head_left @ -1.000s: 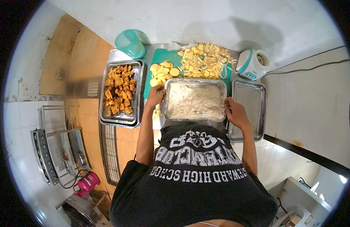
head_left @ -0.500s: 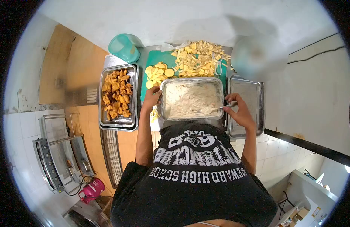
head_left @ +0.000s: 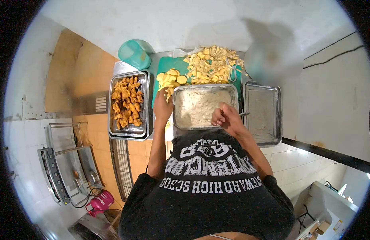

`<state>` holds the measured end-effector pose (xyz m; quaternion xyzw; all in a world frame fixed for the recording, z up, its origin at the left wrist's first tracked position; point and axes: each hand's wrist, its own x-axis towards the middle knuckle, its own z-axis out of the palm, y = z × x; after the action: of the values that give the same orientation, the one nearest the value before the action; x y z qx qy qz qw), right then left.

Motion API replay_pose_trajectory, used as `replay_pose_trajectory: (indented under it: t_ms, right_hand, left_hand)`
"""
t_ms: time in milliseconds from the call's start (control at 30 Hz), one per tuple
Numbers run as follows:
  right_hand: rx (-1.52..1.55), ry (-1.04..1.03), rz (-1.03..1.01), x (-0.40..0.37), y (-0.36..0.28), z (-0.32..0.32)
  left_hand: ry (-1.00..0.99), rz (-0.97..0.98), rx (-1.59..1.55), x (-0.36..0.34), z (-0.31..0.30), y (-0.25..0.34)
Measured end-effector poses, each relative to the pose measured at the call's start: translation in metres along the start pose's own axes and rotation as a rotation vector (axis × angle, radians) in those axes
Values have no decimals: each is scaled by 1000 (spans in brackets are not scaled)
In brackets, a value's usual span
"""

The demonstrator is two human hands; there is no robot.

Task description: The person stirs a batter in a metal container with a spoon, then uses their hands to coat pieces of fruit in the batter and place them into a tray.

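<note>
A metal tray of pale, lumpy batter (head_left: 199, 106) stands directly in front of me. My left hand (head_left: 164, 105) is just beyond its left side, fingers reaching onto the round yellow slices (head_left: 169, 78) on the green cutting board (head_left: 172, 63). Those fingers look apart, though the slices and the hand partly hide the tips. Above the batter's right part hovers my right hand (head_left: 229, 118), its fingers curled in, with nothing visible in them. A metal utensil handle (head_left: 244, 114) sticks out over the tray's right rim, behind that hand.
Browned fried pieces (head_left: 127, 102) fill a metal tray at the left. Cut yellow sticks (head_left: 213, 66) and a white-handled tool (head_left: 234, 72) lie at the back of the board. A teal container (head_left: 134, 55) stands at back left, another metal tray (head_left: 263, 114) at right.
My left hand has left the batter tray's rim and moved onto the yellow slices. My right hand has let go of the utensil and moved left over the batter.
</note>
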<state>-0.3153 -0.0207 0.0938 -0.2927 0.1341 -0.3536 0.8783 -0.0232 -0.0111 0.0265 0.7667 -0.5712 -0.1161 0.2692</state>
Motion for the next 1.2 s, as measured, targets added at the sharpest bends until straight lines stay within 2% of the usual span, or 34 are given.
replay_pose_trajectory:
  t_ms: [67,133,200,267,300,333,400,467,533,667,733,767,867,933,1000,1133,1200]
  right_hand:
    - [-52,3,4,16,2,2]
    - [-130,39,-37,39,1,3]
    - [-184,1,-65,62,-2,8]
    - [-240,118,-75,81,-5,24]
    - [-308,77,-109,89,-5,26]
    - [-311,68,-115,94,-7,26]
    - [-487,49,-201,96,-11,27]
    - [-525,72,-257,93,-21,26]
    - [-572,180,-346,89,-33,28]
    - [-597,343,-384,87,-37,22]
    - [-617,413,-418,88,-30,20]
    - [-634,487,-443,89,-27,20]
    - [-620,503,-551,88,-19,31]
    - [-567,517,-545,84,-24,39]
    - [-459,545,-518,81,-29,46]
    - [-437,572,-545,76,-53,27]
    - [-446,676,-620,71,-67,14]
  left_hand:
    - [80,37,-302,5,-17,28]
    - [37,-4,-628,10,-35,67]
    - [-39,-8,-779,12,-48,102]
    - [-36,104,-877,16,-43,115]
    - [-47,113,-959,19,-43,122]
    - [-112,-27,-1021,17,-46,128]
    - [1,74,-1005,19,-47,133]
    - [-1,49,-1054,20,-49,135]
    - [-3,19,-1101,17,-54,140]
    - [-85,160,-1161,16,-47,158]
    - [-123,175,-1175,13,-41,168]
    - [-224,100,-1271,10,-41,173]
    - [-152,155,-1248,9,-34,184]
    - [-188,164,-1274,15,-31,180]
    - [-201,172,-1502,18,-29,182]
    - [-248,201,-1495,21,-32,185]
    - [-257,185,-1511,21,-29,185]
